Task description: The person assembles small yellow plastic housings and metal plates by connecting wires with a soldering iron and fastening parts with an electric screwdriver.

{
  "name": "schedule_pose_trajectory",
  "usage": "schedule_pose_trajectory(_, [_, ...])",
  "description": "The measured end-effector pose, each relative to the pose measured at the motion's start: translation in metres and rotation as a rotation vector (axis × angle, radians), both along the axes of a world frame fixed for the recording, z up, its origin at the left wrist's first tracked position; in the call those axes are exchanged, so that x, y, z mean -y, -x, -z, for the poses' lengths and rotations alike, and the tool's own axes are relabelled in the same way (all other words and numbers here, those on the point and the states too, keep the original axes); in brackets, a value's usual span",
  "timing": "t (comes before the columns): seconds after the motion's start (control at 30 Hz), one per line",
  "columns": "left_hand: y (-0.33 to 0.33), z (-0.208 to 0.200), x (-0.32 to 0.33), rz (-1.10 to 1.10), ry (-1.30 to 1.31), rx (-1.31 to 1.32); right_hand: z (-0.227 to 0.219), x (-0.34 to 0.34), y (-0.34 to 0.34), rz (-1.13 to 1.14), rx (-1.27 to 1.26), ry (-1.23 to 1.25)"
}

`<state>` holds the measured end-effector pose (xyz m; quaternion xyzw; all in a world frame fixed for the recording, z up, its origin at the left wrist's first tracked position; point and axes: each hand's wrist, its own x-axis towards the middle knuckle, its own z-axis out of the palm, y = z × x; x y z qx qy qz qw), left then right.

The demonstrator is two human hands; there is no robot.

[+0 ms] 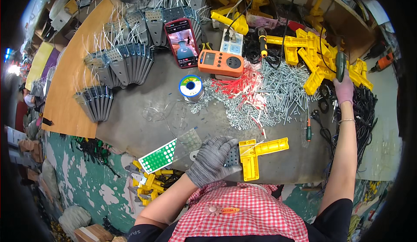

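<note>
My left hand (215,160), in a grey knitted glove, is closed around a dark perforated metal plate (233,157). The plate's right end meets a yellow T-shaped plastic handle shell (249,161) lying at the bench's front edge. Part of the plate is hidden under my fingers. Far to the right, my right hand (344,89), in a pinkish glove, is raised and wrapped around a dark green corded electric screwdriver (341,64). Left of my gloved left hand lies a green sheet with white dots (159,156), slanting past the bench edge.
Loose screws (284,92) and red-and-white wires (247,85) are heaped mid-bench, beside a solder spool (191,88). Behind stand an orange meter (220,63) and a phone (181,43). Metal plates (124,64) line the left; yellow shells (308,53) and black cables (362,116) crowd the right.
</note>
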<state>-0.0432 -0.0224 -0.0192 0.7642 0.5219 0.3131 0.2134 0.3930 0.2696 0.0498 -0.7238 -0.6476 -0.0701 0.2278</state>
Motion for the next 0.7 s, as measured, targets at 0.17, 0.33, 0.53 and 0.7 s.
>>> schedule_pose_trajectory(0.17, [-0.002,-0.005,0.003,-0.051,-0.045,-0.112,-0.007,0.044,0.015,-0.173,0.134,-0.111])
schedule_pose_trajectory(0.33, [0.000,-0.005,0.001,-0.011,-0.083,-0.154,-0.012,0.171,0.023,-0.027,0.326,0.643])
schedule_pose_trajectory(0.53, [-0.002,-0.005,-0.010,0.032,-0.033,-0.133,0.027,0.195,-0.037,-0.132,-0.064,0.411])
schedule_pose_trajectory(0.7, [0.000,-0.006,-0.012,0.016,-0.033,-0.182,-0.035,0.189,0.006,-0.054,-0.098,0.544])
